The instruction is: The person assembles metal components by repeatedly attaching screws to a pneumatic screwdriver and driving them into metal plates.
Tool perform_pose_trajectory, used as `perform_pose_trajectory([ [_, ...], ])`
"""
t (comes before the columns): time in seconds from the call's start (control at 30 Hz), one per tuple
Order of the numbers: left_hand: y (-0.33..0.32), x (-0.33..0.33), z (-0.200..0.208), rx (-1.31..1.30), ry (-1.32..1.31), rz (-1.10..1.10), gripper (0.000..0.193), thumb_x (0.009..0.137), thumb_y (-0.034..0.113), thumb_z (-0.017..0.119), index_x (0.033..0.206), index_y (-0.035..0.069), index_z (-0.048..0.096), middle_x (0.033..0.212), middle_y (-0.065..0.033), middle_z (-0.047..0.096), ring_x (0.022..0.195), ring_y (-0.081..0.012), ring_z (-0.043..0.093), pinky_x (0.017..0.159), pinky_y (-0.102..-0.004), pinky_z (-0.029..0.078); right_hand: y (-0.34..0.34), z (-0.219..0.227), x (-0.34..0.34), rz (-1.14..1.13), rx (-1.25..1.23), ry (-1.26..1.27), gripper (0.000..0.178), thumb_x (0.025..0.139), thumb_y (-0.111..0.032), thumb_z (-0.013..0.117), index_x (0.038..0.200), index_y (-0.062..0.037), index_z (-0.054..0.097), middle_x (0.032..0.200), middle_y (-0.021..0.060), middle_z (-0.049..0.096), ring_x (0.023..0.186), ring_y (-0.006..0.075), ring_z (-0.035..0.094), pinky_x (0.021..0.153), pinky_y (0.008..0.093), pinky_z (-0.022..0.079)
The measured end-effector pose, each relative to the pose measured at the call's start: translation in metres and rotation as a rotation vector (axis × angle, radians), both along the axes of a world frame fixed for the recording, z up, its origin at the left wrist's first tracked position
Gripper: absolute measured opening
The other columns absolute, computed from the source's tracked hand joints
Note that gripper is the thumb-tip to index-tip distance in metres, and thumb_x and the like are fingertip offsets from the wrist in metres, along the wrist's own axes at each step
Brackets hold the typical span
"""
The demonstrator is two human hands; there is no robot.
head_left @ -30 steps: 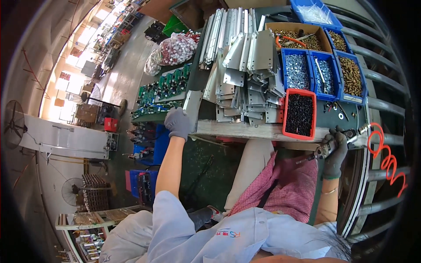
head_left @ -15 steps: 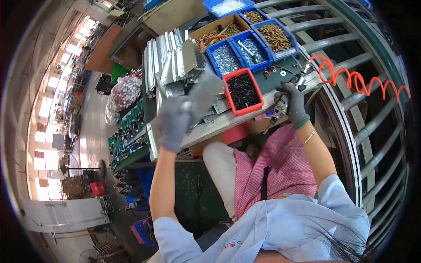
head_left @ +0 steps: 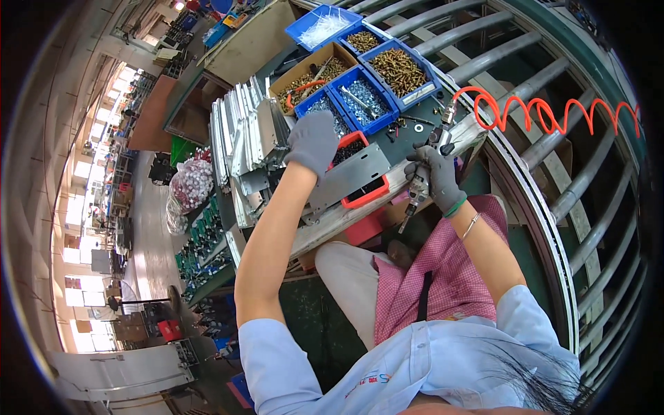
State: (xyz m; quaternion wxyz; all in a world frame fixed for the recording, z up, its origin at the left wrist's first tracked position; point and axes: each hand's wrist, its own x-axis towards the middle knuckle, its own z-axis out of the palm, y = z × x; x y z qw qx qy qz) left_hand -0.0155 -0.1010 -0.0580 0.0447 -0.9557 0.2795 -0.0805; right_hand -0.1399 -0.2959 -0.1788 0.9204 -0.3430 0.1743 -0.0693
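Note:
My left hand (head_left: 312, 142), in a grey glove, is over the near edge of a blue bin of small silver fasteners (head_left: 321, 106). Its fingers curl away from view, so whether they grip anything stays hidden. Just below it, a flat grey metal plate with holes (head_left: 353, 176) lies across a red tray (head_left: 366, 198) of small black screws. My right hand (head_left: 437, 176), gloved too, is wrapped round an air screwdriver (head_left: 418, 188) beyond the bench's front edge, its bit pointing down toward my lap. A coiled orange air hose (head_left: 539, 111) runs close to the tool's upper end.
Stacked metal brackets (head_left: 238, 131) stand at the left of the bench. Blue bins hold more silver fasteners (head_left: 361, 100) and brass-coloured screws (head_left: 398, 72); a cardboard box (head_left: 325, 66) sits between. A washer (head_left: 418, 128) lies loose. A metal roller conveyor (head_left: 532, 86) curves along the right.
My left hand has moved up and right toward the blue bins. A blurred plate near it now lies across the red tray. My right hand still grips the air screwdriver.

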Motion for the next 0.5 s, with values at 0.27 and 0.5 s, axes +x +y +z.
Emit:
perform_pose_trajectory([
  [0.27, -0.019, 0.057, -0.046, 0.264, 0.082, 0.197, 0.015, 0.08, 0.01, 0.058, 0.088, 0.008, 0.071, 0.092, -0.0176, 0.067, 0.087, -0.0323, 0.067, 0.072, -0.0389, 0.054, 0.001, -0.001, 0.001, 0.034, 0.0, 0.02, 0.023, 0.083, -0.01, 0.056, 0.102, 0.0017, 0.049, 0.079, 0.0142, 0.059, 0.055, 0.021, 0.061, 0.049, 0.0324, 0.052],
  [0.5, -0.011, 0.067, -0.037, 0.239, 0.028, 0.163, 0.015, 0.082, 0.012, 0.056, 0.086, 0.008, 0.07, 0.089, -0.0162, 0.068, 0.083, -0.029, 0.067, 0.067, -0.0378, 0.055, -0.002, 0.001, 0.0, 0.048, 0.012, -0.028, 0.023, 0.083, -0.01, 0.056, 0.101, 0.0009, 0.048, 0.08, 0.014, 0.058, 0.056, 0.021, 0.061, 0.051, 0.0326, 0.052],
])
